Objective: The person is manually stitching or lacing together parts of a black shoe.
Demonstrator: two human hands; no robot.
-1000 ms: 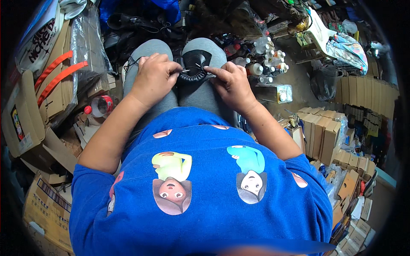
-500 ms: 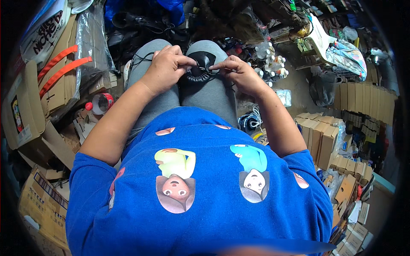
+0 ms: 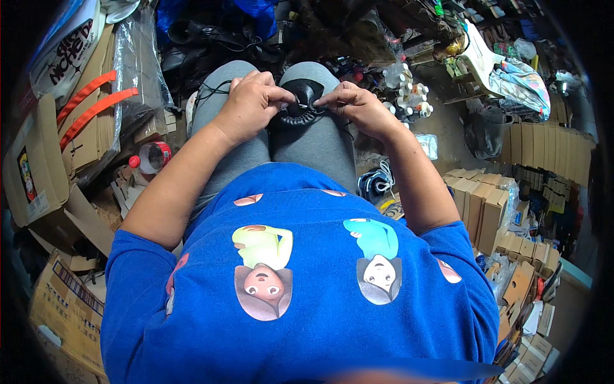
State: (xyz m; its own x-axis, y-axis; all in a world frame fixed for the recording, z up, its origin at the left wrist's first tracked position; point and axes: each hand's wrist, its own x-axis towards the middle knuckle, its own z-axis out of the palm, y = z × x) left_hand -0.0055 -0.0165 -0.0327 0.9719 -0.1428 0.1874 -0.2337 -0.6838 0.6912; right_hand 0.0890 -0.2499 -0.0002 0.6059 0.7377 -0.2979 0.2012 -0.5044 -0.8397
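Note:
A black shoe upper [image 3: 307, 86] with a puckered, gathered edge lies over my right knee. From the left, my left hand [image 3: 251, 107] pinches at its middle, thumb and forefinger closed. Opposite it, my right hand [image 3: 361, 110] is closed in a pinch at the upper's right side. A small pale glint, perhaps a needle or thread, shows between the fingertips; it is too small to make out. Black cord [image 3: 211, 89] trails over my left knee beside the left hand. Grey trousers [image 3: 310, 147] cover my legs under the work.
Stacks of cardboard pieces [image 3: 480, 208] stand to the right, with white-capped bottles [image 3: 412, 99] beyond my right knee. A red-capped bottle [image 3: 153, 157] and open cartons [image 3: 41, 160] are on the left. Black material [image 3: 198, 54] lies heaped ahead. A pale chair [image 3: 480, 57] holds cloth.
Both hands stay at the shoe upper, with fingertips shifting slightly. The upper's puckered edge has turned a little and shows more openly.

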